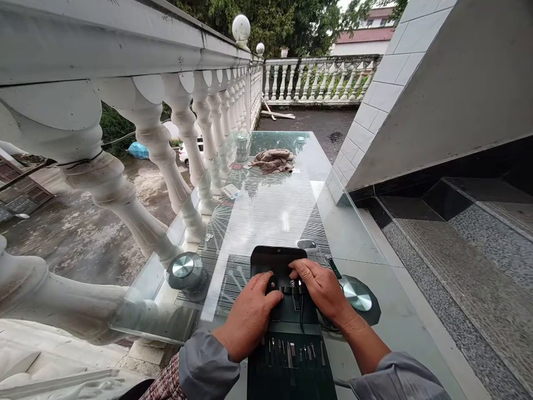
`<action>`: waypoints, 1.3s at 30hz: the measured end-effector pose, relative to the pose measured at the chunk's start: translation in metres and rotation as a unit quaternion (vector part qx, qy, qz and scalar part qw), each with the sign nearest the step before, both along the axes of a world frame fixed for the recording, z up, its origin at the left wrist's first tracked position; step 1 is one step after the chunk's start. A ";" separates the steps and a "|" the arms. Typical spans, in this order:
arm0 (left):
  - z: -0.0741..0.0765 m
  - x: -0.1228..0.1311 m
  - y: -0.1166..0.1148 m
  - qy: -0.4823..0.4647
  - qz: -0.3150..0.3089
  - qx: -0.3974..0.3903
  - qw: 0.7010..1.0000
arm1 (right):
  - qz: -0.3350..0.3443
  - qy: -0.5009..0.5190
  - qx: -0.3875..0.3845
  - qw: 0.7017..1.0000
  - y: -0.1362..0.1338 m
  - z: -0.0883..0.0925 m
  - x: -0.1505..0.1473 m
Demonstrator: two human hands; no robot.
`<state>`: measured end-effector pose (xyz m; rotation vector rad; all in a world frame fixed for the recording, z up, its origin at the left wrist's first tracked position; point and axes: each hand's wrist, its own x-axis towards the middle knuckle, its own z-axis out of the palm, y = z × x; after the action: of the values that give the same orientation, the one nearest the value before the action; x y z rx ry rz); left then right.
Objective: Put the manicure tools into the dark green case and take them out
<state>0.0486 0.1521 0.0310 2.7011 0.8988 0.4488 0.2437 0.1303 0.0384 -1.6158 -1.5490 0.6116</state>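
Note:
A black roll-up tool case [287, 333] lies unfolded on the near end of a glass table [270, 211]. Its lower panel holds several small metal tools [291, 351] in loops. My left hand [250, 314] rests on the case's left side, fingers curled down beside a small black piece in the middle band. My right hand [320, 289] lies on the right side, fingertips pressed on the elastic strap and the small tools there. Neither hand lifts anything clear of the case.
A white balustrade [166, 139] runs along the left. A tiled wall and granite steps [458, 233] rise on the right. A crumpled cloth [272, 160] and a small card [230, 191] lie farther along the table. Round metal fittings [185, 269] sit under the glass corners.

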 end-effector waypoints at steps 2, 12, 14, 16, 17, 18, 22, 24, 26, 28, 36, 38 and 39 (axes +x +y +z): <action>-0.001 0.000 0.000 0.003 0.000 0.005 1.000 | 0.002 0.003 -0.003 1.000 0.000 0.000 0.001; 0.001 0.001 -0.001 0.003 0.005 -0.004 1.000 | 0.021 0.015 0.001 1.000 -0.003 0.002 0.000; 0.001 0.001 -0.001 0.004 0.006 -0.006 1.000 | -0.023 0.026 0.048 0.998 -0.007 0.006 0.004; 0.002 0.001 -0.001 0.008 0.004 -0.012 1.000 | -0.119 0.040 0.099 0.987 -0.009 0.009 0.014; 0.003 0.001 -0.001 0.012 0.002 -0.016 1.000 | -0.177 0.046 0.116 0.976 -0.010 0.010 0.022; 0.003 0.001 -0.001 0.018 0.001 -0.019 1.000 | -0.237 0.047 0.117 0.963 -0.010 0.010 0.031; 0.007 0.001 -0.001 0.039 -0.002 -0.036 0.999 | -0.312 -0.002 0.044 0.949 -0.006 -0.003 0.061; 0.008 0.001 -0.001 0.041 0.000 -0.039 0.998 | -0.280 -0.073 0.008 0.957 -0.003 -0.013 0.066; 0.006 0.001 -0.001 0.036 0.001 -0.034 0.999 | -0.245 -0.157 -0.010 0.957 -0.001 -0.019 0.064; 0.003 0.001 -0.001 0.025 0.001 -0.026 0.999 | -0.223 -0.226 -0.023 0.948 -0.001 -0.021 0.061; 0.001 0.000 -0.001 0.015 0.000 -0.007 1.000 | -0.210 -0.300 -0.074 0.928 -0.003 -0.021 0.056; 0.002 0.001 0.000 0.020 0.000 -0.005 1.000 | -0.222 -0.284 -0.055 0.931 -0.003 -0.020 0.056; 0.002 0.001 0.000 0.022 0.001 -0.004 1.000 | -0.235 -0.262 -0.034 0.935 -0.003 -0.018 0.055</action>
<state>0.0492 0.1517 0.0331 2.7124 0.9126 0.3857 0.2992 0.1277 0.0204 -2.2287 -1.4132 -0.0391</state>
